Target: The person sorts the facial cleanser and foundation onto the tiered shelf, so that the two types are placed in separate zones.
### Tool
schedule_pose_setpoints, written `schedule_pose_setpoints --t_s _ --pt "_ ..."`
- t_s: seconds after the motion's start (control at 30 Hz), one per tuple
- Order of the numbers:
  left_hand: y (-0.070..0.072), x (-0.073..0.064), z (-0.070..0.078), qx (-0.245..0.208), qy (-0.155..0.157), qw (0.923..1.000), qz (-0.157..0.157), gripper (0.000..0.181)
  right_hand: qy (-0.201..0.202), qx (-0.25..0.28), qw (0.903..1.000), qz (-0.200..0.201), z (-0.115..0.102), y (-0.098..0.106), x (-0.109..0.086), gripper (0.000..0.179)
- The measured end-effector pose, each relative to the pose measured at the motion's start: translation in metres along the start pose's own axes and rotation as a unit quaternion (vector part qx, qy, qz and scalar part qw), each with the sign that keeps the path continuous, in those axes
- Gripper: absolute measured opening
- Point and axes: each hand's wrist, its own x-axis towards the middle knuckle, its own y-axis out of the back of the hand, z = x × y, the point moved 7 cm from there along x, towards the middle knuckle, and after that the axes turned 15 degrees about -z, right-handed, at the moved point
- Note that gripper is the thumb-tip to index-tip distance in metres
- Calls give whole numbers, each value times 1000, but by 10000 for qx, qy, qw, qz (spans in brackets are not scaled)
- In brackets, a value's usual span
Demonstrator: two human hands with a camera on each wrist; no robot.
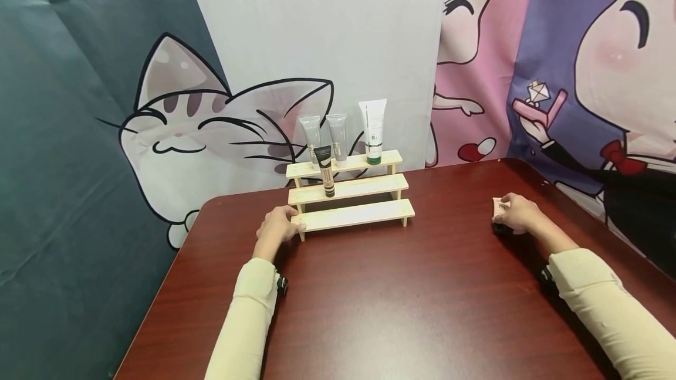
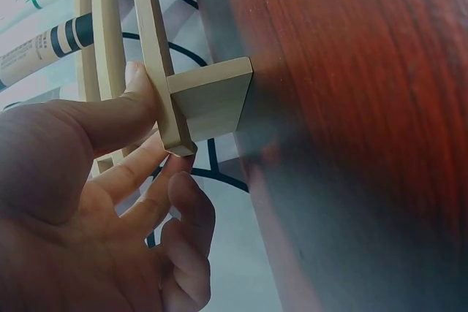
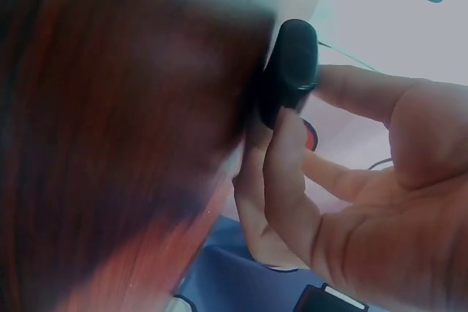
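My left hand [image 1: 277,226] grips the left end of the lowest step of a three-tier pale wooden display stand [image 1: 359,217]. In the left wrist view, the thumb [image 2: 124,111] lies on top of the board and fingertips come up from below. Far to the right, my right hand [image 1: 519,214] pinches a small pale pink tube [image 1: 497,206] with a black cap [image 3: 292,63], low over the table. Fingers hide much of the tube's body. A slim tube with black ends [image 1: 327,177] stands on the middle step.
On the top step stand two grey translucent tubes [image 1: 338,136] and a taller white tube with a green cap [image 1: 374,128]. The dark red wooden table [image 1: 369,298] reaches back to a cartoon-printed cloth [image 1: 327,28], which also hangs along both sides.
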Motion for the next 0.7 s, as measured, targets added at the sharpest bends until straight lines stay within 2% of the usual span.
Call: schedule_pose_setpoints --t_s 0.13,0.43,0.57,0.7 --pt "-1 0 -1 -22 22 10000 -14 47 11 426 9989 -205 2 -7 4 59" --pt "-2 0 -1 -12 22 10000 -30 46 -37 861 9954 -410 0 -10 9 63" --pt "2 0 1 4 -41 10000 55 45 30 1040 9940 -351 -6 -12 12 63" --pt "0 0 1 -19 -36 10000 -17 45 123 1134 9930 -305 -14 -14 14 61"
